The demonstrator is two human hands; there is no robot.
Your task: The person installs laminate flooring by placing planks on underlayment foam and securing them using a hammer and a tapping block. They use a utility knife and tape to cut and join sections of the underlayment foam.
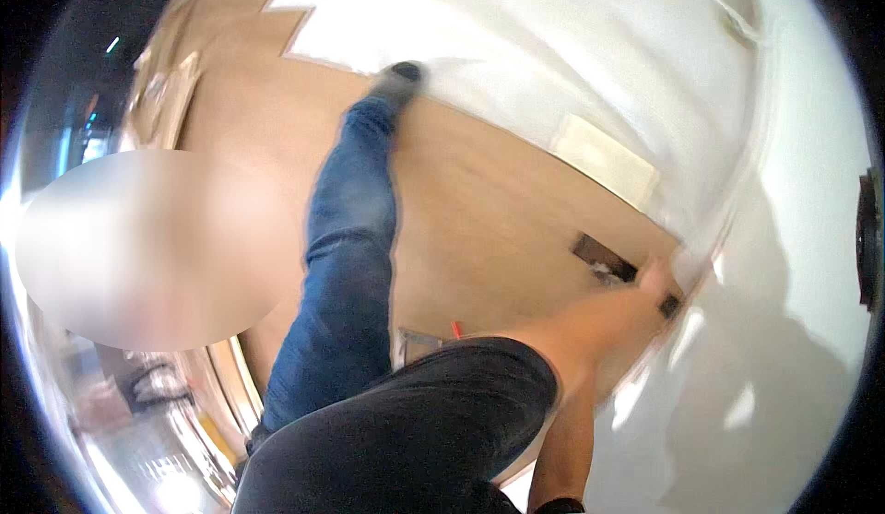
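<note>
A dark, flat rectangular piece with a pale smear (587, 248) shows against the brown, paper-like floor covering (489, 228), just beside the blurred left hand (653, 279). Neither grip can be read; the right hand is lost in the blur. The piece looks stiff and light, probably best held by its long edges.

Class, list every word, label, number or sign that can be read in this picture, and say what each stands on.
No readable text.
Brown sheet: no lettering visible.
White sheet: no lettering visible.
Dark object by the hands: too blurred to tell.
Clutter at left: too blurred to tell.
</note>
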